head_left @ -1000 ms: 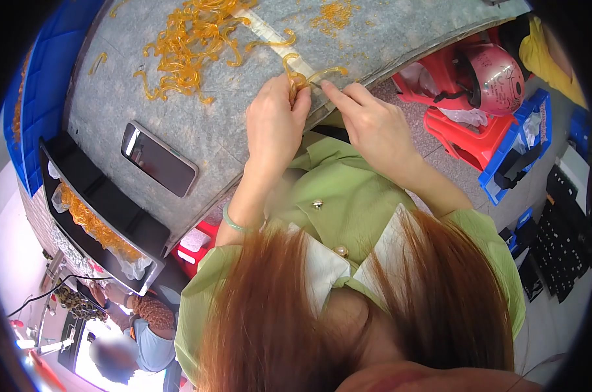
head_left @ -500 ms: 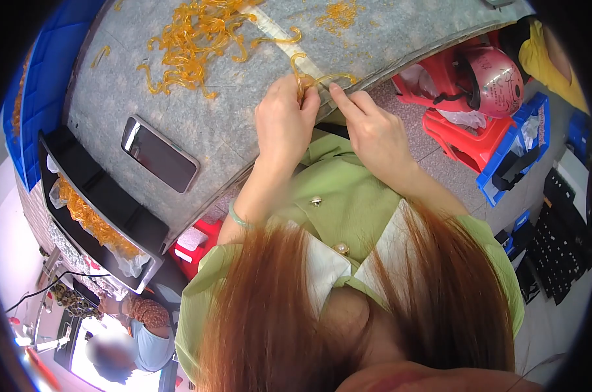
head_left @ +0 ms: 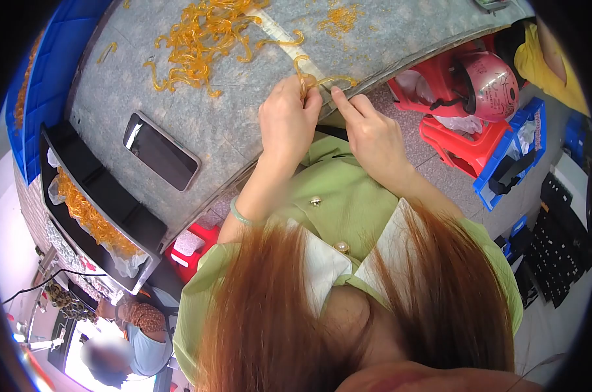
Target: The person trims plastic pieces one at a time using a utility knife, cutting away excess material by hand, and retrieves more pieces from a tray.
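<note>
At the table edge, my left hand [head_left: 287, 121] pinches a curved, translucent amber plastic piece [head_left: 300, 64] between thumb and fingers. One hooked end rises above the fingertips, and a thin amber length [head_left: 343, 80] runs off to the right, past the right fingertip. My right hand [head_left: 376, 137] is close by, its index finger pointing at the piece and the other fingers curled in. Whatever those curled fingers may hold is hidden. Beyond the hands lies a pile of similar amber pieces [head_left: 208, 42] on the grey table covering [head_left: 234, 117].
A phone [head_left: 162, 151] lies left of my hands. Small amber scraps [head_left: 340, 21] are scattered at the back. A black tray [head_left: 103, 183] with bagged amber pieces stands left, beside a blue bin [head_left: 57, 72]. Red stools [head_left: 462, 140] and a pink helmet [head_left: 488, 85] are right; another person [head_left: 145, 346] sits lower left.
The view has shifted very slightly. Both hands keep nearly the same pose around the amber piece, with the right index fingertip a touch lower.
</note>
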Motion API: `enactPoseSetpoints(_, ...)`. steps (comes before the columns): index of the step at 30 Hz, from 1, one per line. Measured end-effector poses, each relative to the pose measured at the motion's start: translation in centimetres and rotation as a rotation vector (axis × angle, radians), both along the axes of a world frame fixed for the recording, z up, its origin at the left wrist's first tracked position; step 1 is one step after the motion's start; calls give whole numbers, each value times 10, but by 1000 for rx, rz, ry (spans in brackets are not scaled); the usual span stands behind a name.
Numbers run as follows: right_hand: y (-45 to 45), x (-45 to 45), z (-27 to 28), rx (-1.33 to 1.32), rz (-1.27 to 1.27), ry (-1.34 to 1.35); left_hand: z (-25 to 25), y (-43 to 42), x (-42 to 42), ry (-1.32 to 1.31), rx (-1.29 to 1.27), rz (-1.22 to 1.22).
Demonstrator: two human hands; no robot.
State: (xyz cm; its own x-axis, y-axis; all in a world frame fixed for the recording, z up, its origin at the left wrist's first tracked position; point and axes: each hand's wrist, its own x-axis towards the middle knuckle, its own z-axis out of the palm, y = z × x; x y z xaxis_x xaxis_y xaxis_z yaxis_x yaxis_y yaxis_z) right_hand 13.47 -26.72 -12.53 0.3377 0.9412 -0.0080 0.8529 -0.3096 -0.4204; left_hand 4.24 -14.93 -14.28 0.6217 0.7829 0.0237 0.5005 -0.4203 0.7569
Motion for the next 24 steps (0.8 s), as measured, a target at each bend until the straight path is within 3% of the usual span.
enactPoseSetpoints(8, -13, 4, 3, -32, -18, 63, -2, 4, -2, -6, -72, 18)
enactPoseSetpoints(11, -11, 18, 3, 123, -88, 131, -3, 9, -9, -116, -307, 64)
enactPoseSetpoints(14, 5, 31, 3, 270, -212, 272, 12, 19, -23, -471, -990, 197)
enactPoseSetpoints(16, 26, 41, 10, 212, -293, 421, 18, 27, -31, -697, -1212, 220)
enactPoseSetpoints(18, 52, 51, -4, 311, -130, 339, 23, 32, -40, -834, -1344, 273)
enactPoseSetpoints(21, 88, 55, -9, 309, 47, 215, 37, 47, -77, -873, -1068, 325)
enactPoseSetpoints(23, 102, 54, -11, 204, 106, 100, 62, 70, -122, -798, -551, 655)
enactPoseSetpoints(24, 106, 54, -13, 177, 117, 81, 78, 81, -144, -717, -158, 888)
